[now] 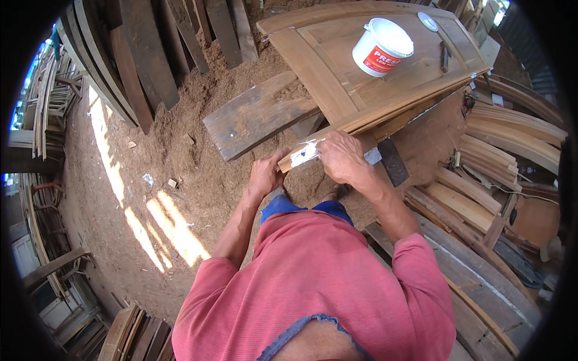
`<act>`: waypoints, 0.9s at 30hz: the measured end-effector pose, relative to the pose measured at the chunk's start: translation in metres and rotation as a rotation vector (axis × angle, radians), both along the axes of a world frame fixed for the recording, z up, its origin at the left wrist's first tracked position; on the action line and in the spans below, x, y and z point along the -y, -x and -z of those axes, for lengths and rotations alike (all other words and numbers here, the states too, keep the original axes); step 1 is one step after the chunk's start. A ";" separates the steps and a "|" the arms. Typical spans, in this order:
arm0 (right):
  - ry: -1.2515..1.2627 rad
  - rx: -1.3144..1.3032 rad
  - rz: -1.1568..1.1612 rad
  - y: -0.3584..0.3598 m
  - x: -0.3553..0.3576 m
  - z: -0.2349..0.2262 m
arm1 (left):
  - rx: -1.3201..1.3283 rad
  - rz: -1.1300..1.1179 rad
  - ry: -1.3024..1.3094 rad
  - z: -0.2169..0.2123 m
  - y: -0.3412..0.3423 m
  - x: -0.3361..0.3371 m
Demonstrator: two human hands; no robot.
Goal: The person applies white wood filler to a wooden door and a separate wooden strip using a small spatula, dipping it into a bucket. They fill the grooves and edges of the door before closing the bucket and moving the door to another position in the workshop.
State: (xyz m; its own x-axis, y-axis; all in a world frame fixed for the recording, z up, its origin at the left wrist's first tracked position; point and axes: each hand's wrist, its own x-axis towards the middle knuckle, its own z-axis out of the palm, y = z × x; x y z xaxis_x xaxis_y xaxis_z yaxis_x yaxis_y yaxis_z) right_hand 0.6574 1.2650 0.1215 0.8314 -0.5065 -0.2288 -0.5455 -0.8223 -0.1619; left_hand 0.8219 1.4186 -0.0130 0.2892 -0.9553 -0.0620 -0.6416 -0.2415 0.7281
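My left hand [267,175] is closed around the near end of a long wooden rail [285,162] that runs along the front of a wooden panel [328,81]. White paste [304,154] is smeared on the rail's face close to its end. Against the right side of this smear, my right hand [344,157] presses with curled fingers. Whatever those fingers hold, if anything, is hidden. On the panel stands an uncovered white bucket [380,51] with a red label. Its round white lid [427,22] lies farther back, and a dark hand tool [444,57] rests to the right.
A thick dark plank [259,117] lies left of the panel over shavings. Dark boards [144,54] lean at the far left. Stacked planks and curved wooden pieces [512,138] fill the right side. Small wood scraps [173,183] lie on the sunlit floor.
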 end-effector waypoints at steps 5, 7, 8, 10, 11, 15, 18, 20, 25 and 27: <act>0.041 -0.110 0.149 -0.025 0.018 -0.007 | -0.057 -0.011 0.031 0.005 -0.015 0.005; 0.046 -0.159 0.232 -0.030 0.027 -0.034 | -0.064 -0.028 0.026 0.006 -0.020 0.005; 0.038 -0.164 0.238 -0.031 0.028 -0.040 | -0.070 -0.037 0.013 0.007 -0.022 0.005; 0.046 -0.155 0.096 -0.036 0.021 -0.030 | -0.079 -0.038 -0.006 0.010 -0.025 0.007; 0.050 -0.150 0.027 -0.039 0.017 -0.021 | -0.083 -0.038 -0.015 0.012 -0.025 0.007; 0.048 -0.094 0.074 -0.060 0.013 0.012 | -0.063 -0.034 0.007 0.003 -0.024 0.008; 0.022 -0.165 0.256 -0.061 0.023 -0.011 | -0.086 -0.019 -0.012 0.008 -0.027 0.008; 0.062 -0.149 0.294 -0.047 0.030 -0.026 | -0.091 -0.034 -0.008 0.010 -0.026 0.006; 0.007 -0.134 0.135 -0.046 0.016 -0.008 | -0.079 -0.015 0.012 0.011 -0.026 0.008; -0.021 -0.145 0.172 -0.054 0.016 0.003 | -0.095 -0.005 0.009 0.006 -0.026 0.010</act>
